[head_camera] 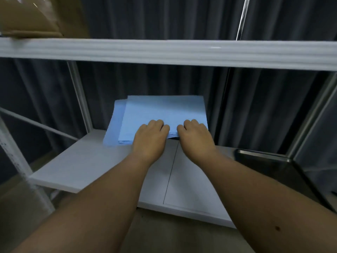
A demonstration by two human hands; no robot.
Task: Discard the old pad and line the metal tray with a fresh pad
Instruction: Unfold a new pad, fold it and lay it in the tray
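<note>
Left hand (150, 136) and right hand (196, 136), fingers curled, pinch the top blue pad (164, 110).

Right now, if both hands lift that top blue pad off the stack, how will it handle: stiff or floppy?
Probably floppy: the top blue pad looks thin, its near edge already curling up between the left hand and right hand. Likely light. It may drag the offset pad beneath along the white shelf.

A stack of pads (164, 114) lies on the shelf board (82, 167), toward its back. The left hand (150, 137) and the right hand (196, 136) rest side by side on its front edge. The metal tray (269, 167) sits to the right. A cardboard box (31, 17) stands on the upper shelf (164, 52), at left. A curtain (164, 19) hangs behind.
</note>
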